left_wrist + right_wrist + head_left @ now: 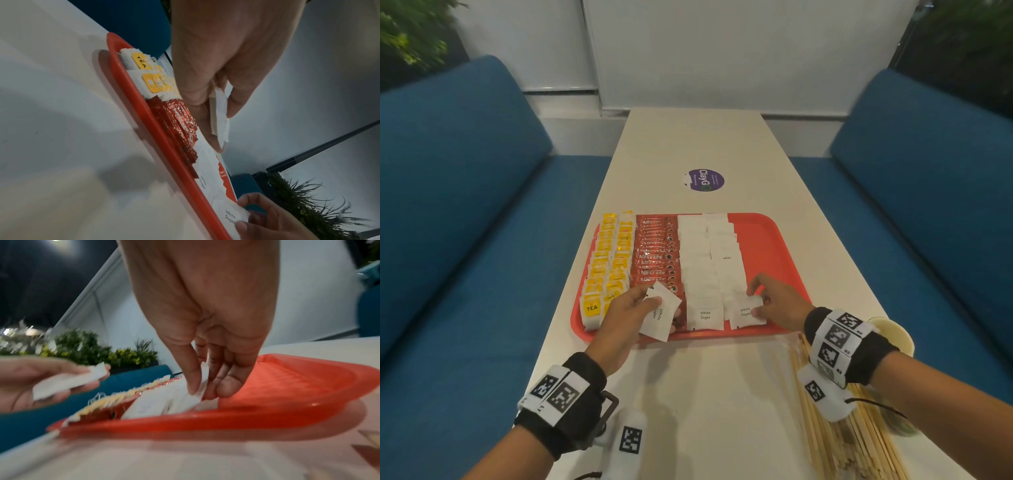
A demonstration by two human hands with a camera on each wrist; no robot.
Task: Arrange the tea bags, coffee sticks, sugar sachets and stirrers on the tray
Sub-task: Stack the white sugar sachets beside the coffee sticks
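A red tray (767, 240) is sitting on the white surface (722, 394), and everything below is placed relative to it. Along the tray's left edge, yellow-tagged tea bags (606, 267) are lying in two overlapping columns. Just right of them, red Nescafe coffee sticks (655, 260) are forming one column, and further right white sugar sachets (705, 260) are filling two columns toward the tray's middle. The tray's right part is showing bare red floor.

The left hand (626, 315) is hovering over the tray's near edge, above the near end of the coffee sticks, pinching a small stack of "White Sugar" sachets (661, 313) between thumb and fingers. The right hand (774, 301) is reaching onto the tray's near edge right of centre, its thumb and fingertips pinching the right side of a single sugar sachet (744, 311) that is lying at the near end of the right sugar column.

Off the tray's near right corner, a bundle of wooden stirrers (835, 438) is lying on the surface, partly under the right wrist, beside a pale paper cup (893, 332). Beyond the tray's far edge, a purple round sticker (705, 180) is showing on the surface.
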